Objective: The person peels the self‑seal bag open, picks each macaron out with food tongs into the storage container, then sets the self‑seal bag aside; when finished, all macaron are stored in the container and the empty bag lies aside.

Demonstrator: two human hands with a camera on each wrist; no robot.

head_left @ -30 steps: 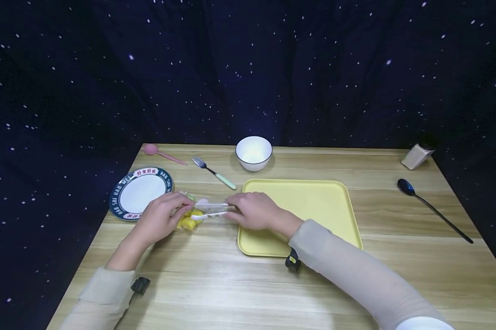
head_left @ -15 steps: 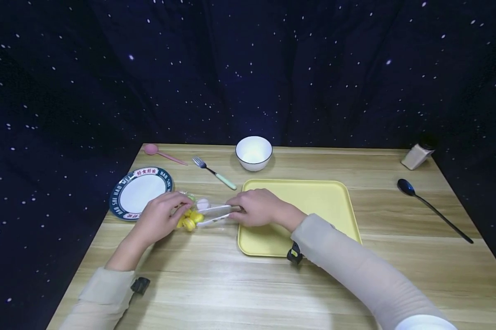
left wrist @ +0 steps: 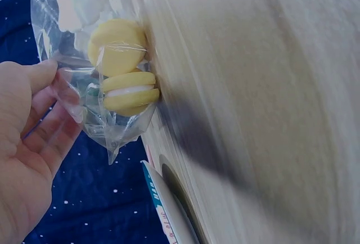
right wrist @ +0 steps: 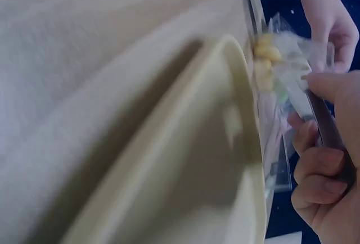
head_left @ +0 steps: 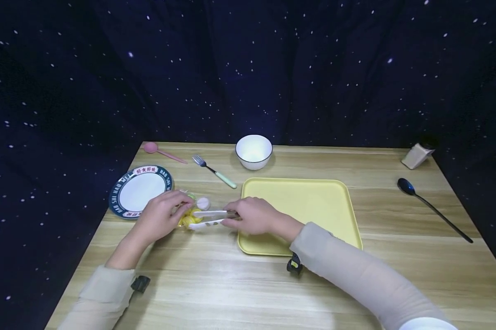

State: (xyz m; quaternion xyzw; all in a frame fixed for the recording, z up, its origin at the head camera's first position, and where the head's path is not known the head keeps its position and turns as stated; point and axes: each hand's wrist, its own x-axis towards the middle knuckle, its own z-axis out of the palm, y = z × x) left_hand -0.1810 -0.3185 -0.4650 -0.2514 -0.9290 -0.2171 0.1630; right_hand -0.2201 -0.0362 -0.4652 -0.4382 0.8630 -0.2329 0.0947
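My left hand [head_left: 161, 218] pinches the edge of a clear plastic bag [left wrist: 112, 143] left of the tray. Inside lie yellow macarons [left wrist: 117, 47] with pale filling, a whitish macaron [head_left: 203, 203] and a bit of green. My right hand [head_left: 253, 215] grips a pair of tongs [head_left: 213, 213] with white tips and a grey handle. The tongs reach leftward into the bag, their arms apart, tips overlapping the yellow macarons. In the right wrist view the fingers [right wrist: 320, 162] curl around the tongs' handle.
A yellow tray [head_left: 309, 201] lies under the right forearm. The rimmed plate [head_left: 144, 192] is close behind the left hand. Farther back are a pink spoon [head_left: 151, 147], a fork [head_left: 225, 179] and a white bowl [head_left: 253, 151]. A black spoon [head_left: 433, 210] and a jar [head_left: 416, 156] are at right.
The tongs drew slightly right with their arms spread, then came down and left over the yellow macarons. My left hand stays in place on the bag.
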